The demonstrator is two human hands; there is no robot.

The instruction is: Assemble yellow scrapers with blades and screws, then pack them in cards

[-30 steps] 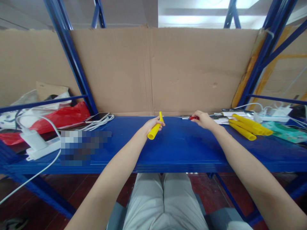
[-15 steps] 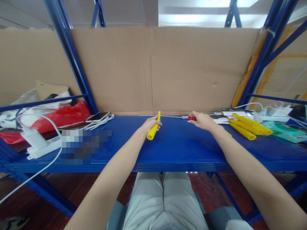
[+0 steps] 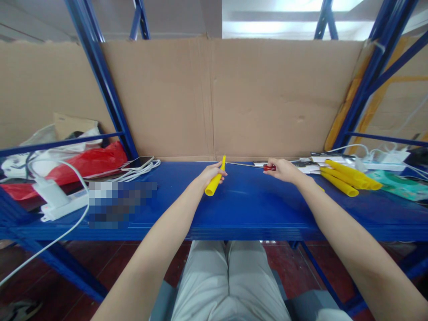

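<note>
My left hand [image 3: 213, 174] is closed around a yellow tube [image 3: 214, 183], whose wide open end points down toward me and whose narrow end points away. To its right, my right hand [image 3: 278, 169] grips the red handle of a screwdriver [image 3: 269, 167]. The long thin metal shaft runs left from the handle, and its end lies near the top of the tube. Whether the tip touches the tube cannot be made out. Both hands are over the far part of the blue table [image 3: 249, 209].
Several yellow tubes [image 3: 341, 183] lie on the right beside a green packet [image 3: 401, 185] and white power strip [image 3: 391, 160]. On the left are a red bag [image 3: 90, 161], white cables [image 3: 143, 169] and a white adapter [image 3: 53, 194]. Cardboard [image 3: 267, 98] stands behind.
My right hand has shifted slightly to the right with the screwdriver, and more of its shaft and handle shows. My left hand and its tube are nearly unmoved.
</note>
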